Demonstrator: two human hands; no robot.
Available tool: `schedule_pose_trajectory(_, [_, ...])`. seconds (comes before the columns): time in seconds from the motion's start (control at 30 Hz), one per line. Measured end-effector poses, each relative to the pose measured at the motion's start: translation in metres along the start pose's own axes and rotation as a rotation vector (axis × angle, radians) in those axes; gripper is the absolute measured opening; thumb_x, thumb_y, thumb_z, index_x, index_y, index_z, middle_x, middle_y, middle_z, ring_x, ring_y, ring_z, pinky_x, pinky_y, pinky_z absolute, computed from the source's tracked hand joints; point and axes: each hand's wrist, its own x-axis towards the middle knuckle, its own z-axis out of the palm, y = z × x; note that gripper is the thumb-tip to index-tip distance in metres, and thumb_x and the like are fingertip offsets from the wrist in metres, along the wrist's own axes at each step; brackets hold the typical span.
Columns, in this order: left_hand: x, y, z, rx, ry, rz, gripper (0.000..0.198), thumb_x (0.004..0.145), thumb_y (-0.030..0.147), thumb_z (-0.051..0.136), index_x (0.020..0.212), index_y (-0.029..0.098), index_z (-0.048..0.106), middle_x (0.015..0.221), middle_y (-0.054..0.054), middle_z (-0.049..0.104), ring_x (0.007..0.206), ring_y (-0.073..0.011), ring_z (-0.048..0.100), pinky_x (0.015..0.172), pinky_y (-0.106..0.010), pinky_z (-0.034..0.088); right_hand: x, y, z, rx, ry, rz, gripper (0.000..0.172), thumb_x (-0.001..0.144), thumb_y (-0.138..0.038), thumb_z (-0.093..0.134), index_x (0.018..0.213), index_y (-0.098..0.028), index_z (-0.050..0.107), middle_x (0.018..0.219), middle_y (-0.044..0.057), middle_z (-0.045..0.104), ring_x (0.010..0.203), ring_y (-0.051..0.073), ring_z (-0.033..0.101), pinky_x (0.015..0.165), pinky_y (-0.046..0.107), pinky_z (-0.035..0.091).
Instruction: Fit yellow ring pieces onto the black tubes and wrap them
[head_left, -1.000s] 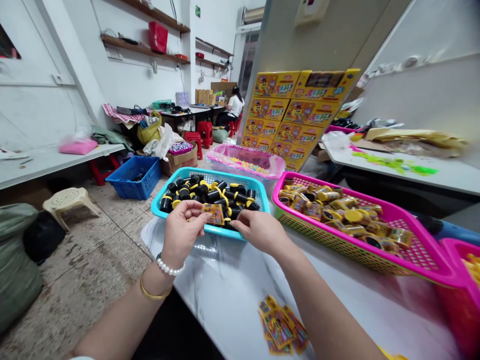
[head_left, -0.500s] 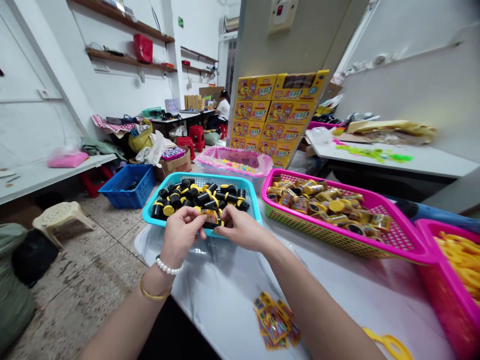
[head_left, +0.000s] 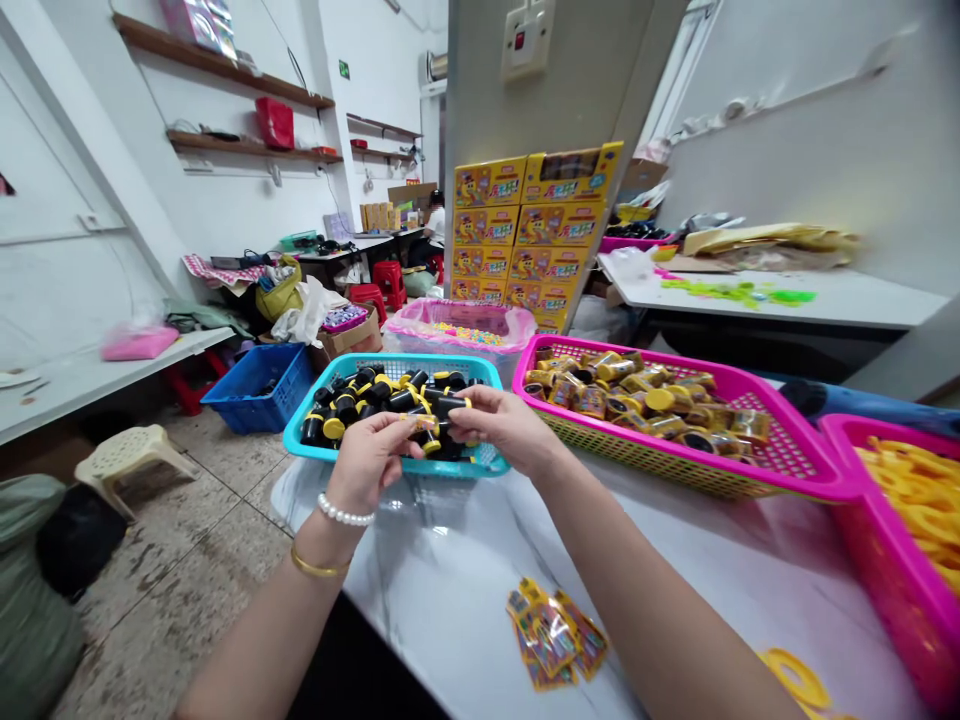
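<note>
Over the turquoise basket (head_left: 300,447), my left hand (head_left: 375,455) pinches a small glossy yellow printed sleeve (head_left: 425,424) between thumb and fingers. My right hand (head_left: 510,425) is closed on a black cylinder with a yellow end (head_left: 448,404), which its fingers partly cover. Beneath both hands, the basket holds many black cylinders with yellow ends (head_left: 346,405). Closer to me, a small pile of printed sleeves (head_left: 551,630) lies flat on the marbled white table (head_left: 442,590), left of my right forearm.
A pink basket (head_left: 780,430) of sleeved cylinders (head_left: 645,395) stands at right, beside a pink bin (head_left: 877,560) of yellow plastic pieces (head_left: 915,510). Behind are a pink-lined tub (head_left: 405,325) and stacked yellow boxes (head_left: 525,230). A blue crate (head_left: 255,395) and stool (head_left: 127,455) stand left.
My hands have drawn apart from the printed piece they held together. My right hand has shifted up and right, now on a black cylinder. The view has turned slightly right.
</note>
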Motion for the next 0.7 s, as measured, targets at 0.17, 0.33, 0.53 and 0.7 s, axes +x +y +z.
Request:
schedule_pose_trajectory(0.17, [0.007, 0.006, 0.006, -0.135, -0.045, -0.076, 0.021, 0.067, 0.02, 0.079, 0.075, 0.011, 0.062, 0.046, 0.007, 0.048, 0.034, -0.0014, 0.037, 0.028, -0.01, 0.013, -0.011, -0.018, -0.009, 0.189, -0.036, -0.054, 0.049, 0.055, -0.041, 0.085, 0.095, -0.021, 0.065, 0.084, 0.0, 0.068, 0.068, 0.012, 0.062, 0.074, 0.03, 0.051])
schedule_pose_trajectory(0.33, [0.006, 0.012, 0.014, -0.252, -0.137, -0.179, 0.009, 0.079, 0.017, 0.067, 0.077, 0.012, 0.06, 0.044, 0.011, 0.037, 0.031, 0.0006, 0.023, 0.027, -0.009, 0.012, -0.016, -0.021, -0.006, 0.038, -0.041, -0.119, 0.033, 0.063, -0.035, 0.082, 0.086, -0.017, 0.067, 0.078, -0.001, 0.066, 0.071, 0.013, 0.058, 0.068, 0.026, 0.044])
schedule_pose_trajectory(0.53, [0.007, 0.012, 0.018, -0.345, -0.211, -0.248, 0.006, 0.083, 0.014, 0.058, 0.078, 0.011, 0.059, 0.049, 0.009, 0.041, 0.031, 0.0001, 0.024, 0.025, -0.009, 0.015, -0.018, -0.026, 0.002, 0.001, 0.041, -0.095, 0.032, 0.062, -0.038, 0.075, 0.077, -0.019, 0.055, 0.074, -0.002, 0.061, 0.069, 0.014, 0.057, 0.068, 0.028, 0.045])
schedule_pose_trajectory(0.7, [0.009, 0.006, 0.02, -0.391, -0.257, -0.254, 0.005, 0.083, 0.012, 0.06, 0.078, 0.011, 0.059, 0.055, 0.007, 0.046, 0.031, 0.0013, 0.027, 0.024, -0.009, 0.016, -0.024, -0.032, 0.01, -0.123, 0.107, -0.16, 0.03, 0.062, -0.035, 0.07, 0.076, -0.022, 0.047, 0.07, -0.003, 0.058, 0.064, 0.014, 0.054, 0.061, 0.027, 0.044])
